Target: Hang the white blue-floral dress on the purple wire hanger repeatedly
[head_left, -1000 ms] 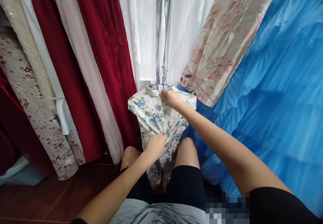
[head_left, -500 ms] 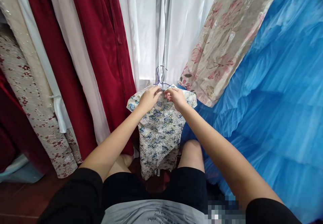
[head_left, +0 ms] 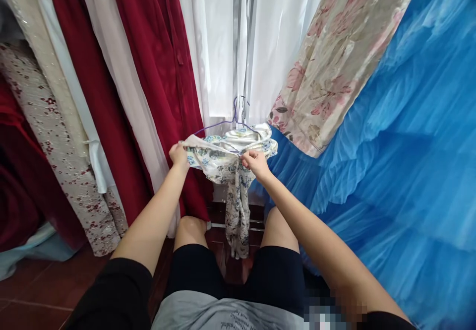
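A white dress with blue flowers [head_left: 219, 166] hangs in front of me on a purple wire hanger [head_left: 216, 123]. My left hand [head_left: 180, 156] is closed on the dress's left shoulder edge and stretches the cloth out sideways. Near the middle of the neckline, my right hand [head_left: 256, 162] pinches the fabric with thumb and fingers. The neck opening gapes between the hands and the hanger, and the hanger's left arm shows bare above the cloth. Below, the skirt is bunched into a narrow hanging strip.
Dark red gowns [head_left: 148, 47] and a patterned dress [head_left: 59, 136] hang at left. Behind the hanger are a metal pole [head_left: 249, 47] and white curtain cloth [head_left: 219, 47]. A pink-flowered garment [head_left: 334, 72] and a blue ruffled gown [head_left: 401, 171] fill the right. Reddish tiles [head_left: 40, 290] cover the floor.
My left hand has moved left from the neckline centre, pulling the shoulder cloth outward. The dress front has gone from spread flat to gathered, and more of the hanger shows.
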The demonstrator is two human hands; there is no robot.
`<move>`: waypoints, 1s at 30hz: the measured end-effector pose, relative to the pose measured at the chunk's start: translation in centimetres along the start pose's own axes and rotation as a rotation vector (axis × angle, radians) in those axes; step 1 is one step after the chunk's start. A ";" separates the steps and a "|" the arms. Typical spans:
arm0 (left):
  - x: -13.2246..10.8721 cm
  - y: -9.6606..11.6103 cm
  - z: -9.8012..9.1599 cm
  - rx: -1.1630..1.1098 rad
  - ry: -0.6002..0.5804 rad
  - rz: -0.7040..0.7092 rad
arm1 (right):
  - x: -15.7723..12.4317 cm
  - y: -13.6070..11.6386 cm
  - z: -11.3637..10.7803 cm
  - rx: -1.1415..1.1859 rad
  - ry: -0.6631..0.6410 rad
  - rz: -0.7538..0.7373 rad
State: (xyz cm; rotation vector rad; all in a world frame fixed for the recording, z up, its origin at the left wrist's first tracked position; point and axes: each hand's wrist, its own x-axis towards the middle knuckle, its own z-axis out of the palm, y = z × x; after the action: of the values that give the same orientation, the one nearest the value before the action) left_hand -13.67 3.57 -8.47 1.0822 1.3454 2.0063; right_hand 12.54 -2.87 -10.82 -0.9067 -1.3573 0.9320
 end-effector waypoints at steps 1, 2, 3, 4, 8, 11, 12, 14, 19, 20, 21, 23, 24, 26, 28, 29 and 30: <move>-0.8 -1.4 -0.4 -0.007 -0.028 -0.079 | -0.2 0.2 0.2 -0.011 -0.015 0.002; -1.9 -2.6 -0.6 -0.017 -0.066 -0.166 | -0.4 0.4 0.3 -0.023 -0.024 0.006; -3.1 -3.7 -0.6 -0.029 -0.113 -0.249 | -0.6 0.8 0.3 -0.036 -0.025 0.011; -4.4 -4.6 -0.7 -0.038 -0.173 -0.321 | -0.9 1.2 0.0 -0.051 -0.018 0.019; -8.5 -5.5 -0.7 -0.079 -0.452 -0.486 | -2.4 3.4 -3.1 -0.126 0.006 0.069; -10.4 -3.3 0.1 -0.150 -0.637 -0.446 | -3.6 4.1 -5.6 -0.190 -0.113 0.135; -11.0 -2.3 0.7 -0.174 -0.687 -0.410 | -4.0 4.1 -6.1 -0.203 -0.176 0.156; -12.4 -0.2 2.2 -0.199 -0.767 -0.316 | -4.7 3.3 -6.4 -0.209 -0.298 0.179; -15.6 2.0 5.0 0.011 -0.891 0.137 | -6.4 0.0 -4.3 -0.019 -0.657 0.273; -16.0 1.9 5.0 0.051 -0.917 0.199 | -6.7 -0.6 -3.9 0.049 -0.672 0.314; -16.3 1.6 4.8 0.066 -0.964 0.203 | -7.0 -1.2 -3.6 0.116 -0.653 0.356; -16.8 0.8 3.8 0.040 -1.152 0.027 | -7.2 -2.3 -3.7 0.236 -0.549 0.411; -17.1 0.2 3.1 0.039 -1.271 -0.090 | -7.2 -2.8 -4.1 0.284 -0.501 0.420; -17.4 -0.9 1.5 0.119 -1.477 -0.239 | -6.8 -3.8 -5.5 0.312 -0.425 0.398; -17.5 -2.1 -0.3 0.282 -1.584 -0.196 | -5.9 -4.6 -7.8 0.217 -0.378 0.350; -17.3 -2.6 -1.1 0.366 -1.593 -0.136 | -5.4 -4.8 -9.1 0.133 -0.357 0.322; -17.0 -3.0 -1.9 0.440 -1.580 -0.076 | -4.7 -4.9 -10.4 0.039 -0.321 0.287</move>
State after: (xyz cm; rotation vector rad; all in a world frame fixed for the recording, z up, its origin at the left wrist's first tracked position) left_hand -5.76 -8.99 -17.42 2.0152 0.7899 0.2869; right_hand 23.00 -9.00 -8.21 -0.9672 -1.4945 1.3656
